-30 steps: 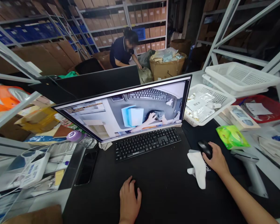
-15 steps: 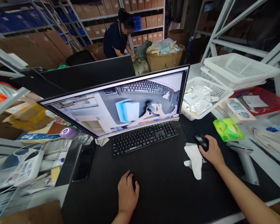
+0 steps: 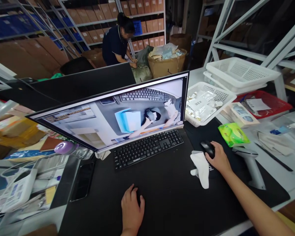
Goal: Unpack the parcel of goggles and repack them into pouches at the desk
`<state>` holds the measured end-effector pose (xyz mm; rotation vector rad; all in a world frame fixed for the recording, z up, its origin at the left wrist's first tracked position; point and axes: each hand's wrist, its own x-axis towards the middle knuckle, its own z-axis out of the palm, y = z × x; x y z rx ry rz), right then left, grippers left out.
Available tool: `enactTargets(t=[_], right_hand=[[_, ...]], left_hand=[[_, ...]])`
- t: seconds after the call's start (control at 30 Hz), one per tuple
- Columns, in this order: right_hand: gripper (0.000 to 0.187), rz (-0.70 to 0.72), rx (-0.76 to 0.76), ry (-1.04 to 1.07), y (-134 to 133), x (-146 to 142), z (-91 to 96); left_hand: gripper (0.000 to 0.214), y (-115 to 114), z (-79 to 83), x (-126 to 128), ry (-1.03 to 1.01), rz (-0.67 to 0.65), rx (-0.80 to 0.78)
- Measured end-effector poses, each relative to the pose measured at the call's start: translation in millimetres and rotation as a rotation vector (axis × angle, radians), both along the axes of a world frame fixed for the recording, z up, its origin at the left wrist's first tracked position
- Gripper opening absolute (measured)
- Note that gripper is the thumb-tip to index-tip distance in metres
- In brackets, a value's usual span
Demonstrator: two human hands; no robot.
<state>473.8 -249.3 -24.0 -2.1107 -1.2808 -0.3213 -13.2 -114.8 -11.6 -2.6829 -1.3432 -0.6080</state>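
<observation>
My right hand (image 3: 219,159) is wrapped over a black computer mouse (image 3: 208,148) on the right of the dark desk mat (image 3: 162,200). Just left of the mouse lies a crumpled white tissue (image 3: 200,167). My left hand (image 3: 132,207) rests flat on the mat, holding nothing, with its thumb apart from the fingers. Beyond it sits a black keyboard (image 3: 148,148), under the lower edge of a tilted monitor (image 3: 108,113). The screen displays a top view of hands, a keyboard and a pale blue box-like shape.
A grey handheld scanner (image 3: 252,167) and a green tissue pack (image 3: 233,134) lie right of the mouse. Behind them stand white baskets (image 3: 211,101) and a red tray (image 3: 277,106). At left are a phone (image 3: 82,180) and a purple-capped bottle (image 3: 64,148). A co-worker (image 3: 115,42) bends over sacks.
My view has turned slightly, so the desk and its things sit further left in the picture. The hands on the screen have changed position. Both my hands keep their places on the desk.
</observation>
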Motion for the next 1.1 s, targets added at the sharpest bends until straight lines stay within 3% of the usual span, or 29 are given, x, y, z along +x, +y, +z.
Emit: enactTargets(t=[0.9, 1.1], right_hand=[[0.058, -0.021, -0.023, 0.011, -1.1, 3.2, -1.6], [0.059, -0.004, -0.015, -0.001, 1.2, -0.3, 2.8]], left_hand=[[0.024, 0.8, -2.3, 0.2, -0.017, 0.004, 0.014], [0.025, 1.4, -2.2, -3.6, -0.059, 0.044, -0.052]])
